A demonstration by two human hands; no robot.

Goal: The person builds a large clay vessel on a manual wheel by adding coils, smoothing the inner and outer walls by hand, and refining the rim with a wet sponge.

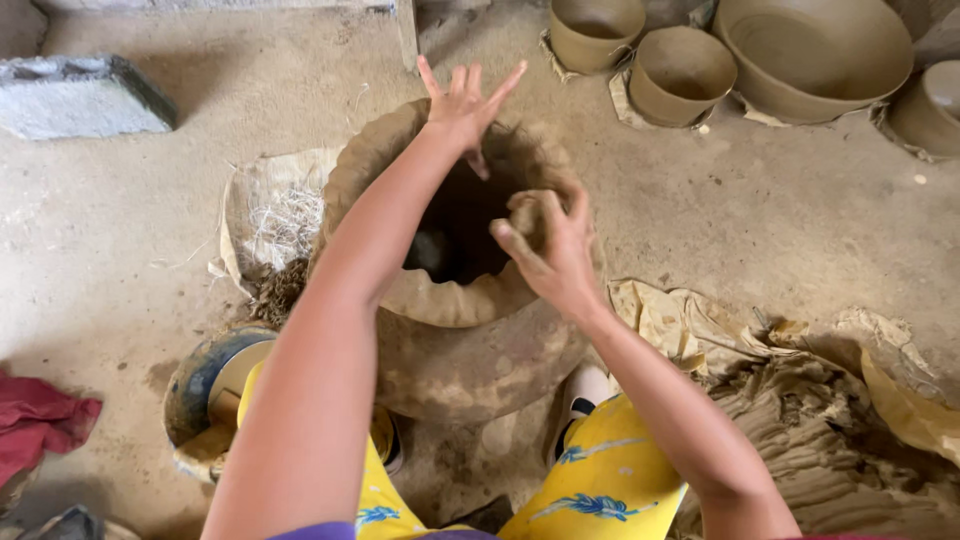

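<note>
Your left hand spreads open over the clay pot's far rim; your right hand grips a clay lump.

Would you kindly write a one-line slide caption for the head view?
Left hand spread open over a large clay pot, right hand holding a clay lump at its rim.

One head view only, worn on the person's head, looking steeply down and a bit forward over both forearms to the large clay pot between the knees. Close range: left hand and right hand fill the frame centre, the dirt floor takes the rest, and the far edge reaches a row of clay bowls at top right. No second view, so nothing is shared.
</note>
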